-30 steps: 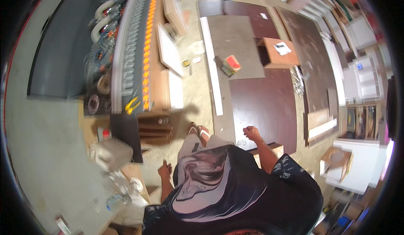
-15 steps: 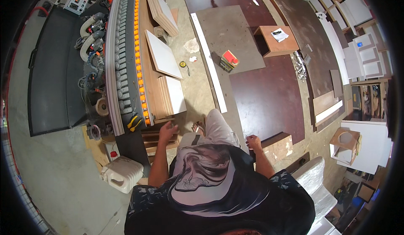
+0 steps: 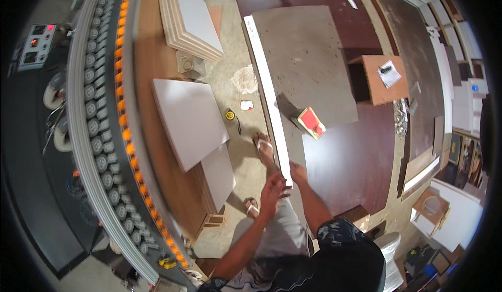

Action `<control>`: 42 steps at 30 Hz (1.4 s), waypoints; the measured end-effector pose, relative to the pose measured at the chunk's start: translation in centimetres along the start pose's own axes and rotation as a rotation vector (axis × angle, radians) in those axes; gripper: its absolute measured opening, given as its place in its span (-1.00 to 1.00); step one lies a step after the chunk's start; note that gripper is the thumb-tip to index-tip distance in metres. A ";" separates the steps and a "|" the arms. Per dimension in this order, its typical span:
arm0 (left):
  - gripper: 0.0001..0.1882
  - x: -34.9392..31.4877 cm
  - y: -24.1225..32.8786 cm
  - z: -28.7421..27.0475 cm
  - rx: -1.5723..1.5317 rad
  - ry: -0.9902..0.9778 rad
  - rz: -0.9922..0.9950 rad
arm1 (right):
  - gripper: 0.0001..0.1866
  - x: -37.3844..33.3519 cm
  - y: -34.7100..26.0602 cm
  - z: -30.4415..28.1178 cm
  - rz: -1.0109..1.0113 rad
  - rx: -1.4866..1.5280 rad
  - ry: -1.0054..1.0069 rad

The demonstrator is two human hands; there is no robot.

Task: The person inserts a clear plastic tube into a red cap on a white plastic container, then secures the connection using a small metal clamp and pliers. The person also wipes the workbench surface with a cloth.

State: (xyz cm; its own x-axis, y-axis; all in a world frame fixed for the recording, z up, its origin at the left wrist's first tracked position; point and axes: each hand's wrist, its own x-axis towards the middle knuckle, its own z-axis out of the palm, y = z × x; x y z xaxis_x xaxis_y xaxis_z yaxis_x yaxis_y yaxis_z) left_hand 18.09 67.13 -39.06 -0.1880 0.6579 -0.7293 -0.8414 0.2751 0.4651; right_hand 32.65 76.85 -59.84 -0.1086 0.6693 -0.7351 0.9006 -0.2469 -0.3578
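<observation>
A long white strip of board [image 3: 267, 90] lies along the left edge of a stack of brown panels [image 3: 303, 56]. Both my hands are at its near end. My left hand [image 3: 271, 193] is just left of that end, fingers partly stretched and a little apart, with nothing visible in them. On the strip's other side is my right hand [image 3: 298, 174], close against the edge; its fingers are mostly hidden, so its grip does not show. A red and yellow can [image 3: 312, 123] stands on the panels, right of the strip.
Left of me runs a machine with rollers and orange wheels [image 3: 128, 145]. White panels [image 3: 191, 119] lean against it. A tape measure [image 3: 230, 115] and a cloth [image 3: 244, 79] lie on the floor. A brown box [image 3: 386, 85] with paper on top stands right.
I have stepped forward and bent down, and the view has turned. Both hands came from beside my body to the near end of the white strip.
</observation>
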 end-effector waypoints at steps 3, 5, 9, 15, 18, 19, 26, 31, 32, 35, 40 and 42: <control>-0.32 5.3 -0.5 -1.7 -0.473 0.079 -0.157 | -0.47 18.0 -10.1 3.1 -0.138 -0.286 -0.113; -0.22 7.4 -0.4 -3.1 -0.659 0.122 -0.176 | -0.62 28.8 -17.1 5.2 -0.267 -0.433 -0.144; -0.08 11.8 1.4 -4.1 -0.868 -0.081 -0.079 | -0.75 44.5 -29.0 9.3 -0.552 -0.601 0.013; 0.02 14.2 4.1 -4.7 -0.728 0.150 -0.083 | -0.70 49.5 -31.5 15.3 -0.522 -0.573 0.170; -0.01 13.8 4.7 -4.5 -0.904 0.153 -0.042 | -0.78 47.6 -30.7 14.3 -0.599 -0.477 0.173; -0.03 13.7 4.9 -4.4 -0.912 0.159 -0.037 | -0.81 47.0 -30.5 13.3 -0.625 -0.430 0.194; -0.24 12.4 4.5 -2.1 -0.827 0.254 0.079 | -0.61 27.4 -28.4 2.3 -0.282 0.627 -0.371; -0.47 4.7 8.3 -3.2 -0.289 0.760 0.292 | -0.76 -0.6 -23.7 -3.5 -0.539 0.276 -0.804; -0.53 4.1 3.9 -6.7 -0.281 0.654 0.220 | -0.78 -6.8 -22.2 -3.9 -0.576 0.273 -0.853; -0.57 -3.5 2.7 -7.7 -0.040 0.540 0.241 | -0.62 -19.6 -18.8 -2.1 -0.273 0.542 -0.924; -0.49 -15.3 -2.1 -10.0 0.674 0.938 0.392 | -0.51 -32.3 -15.2 1.1 -0.022 0.492 -0.993; -0.38 -20.3 -3.1 -12.4 0.867 0.988 0.339 | -0.49 -36.3 -14.6 3.4 -0.047 0.305 -1.088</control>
State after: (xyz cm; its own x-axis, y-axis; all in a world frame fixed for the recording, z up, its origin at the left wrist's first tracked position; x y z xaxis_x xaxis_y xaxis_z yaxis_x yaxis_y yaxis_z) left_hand 18.25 44.25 -31.90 -0.9106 0.1086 -0.3988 -0.1635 0.7916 0.5888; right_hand 21.96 53.77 -29.91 -0.5824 -0.2465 -0.7747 0.7617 -0.4984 -0.4141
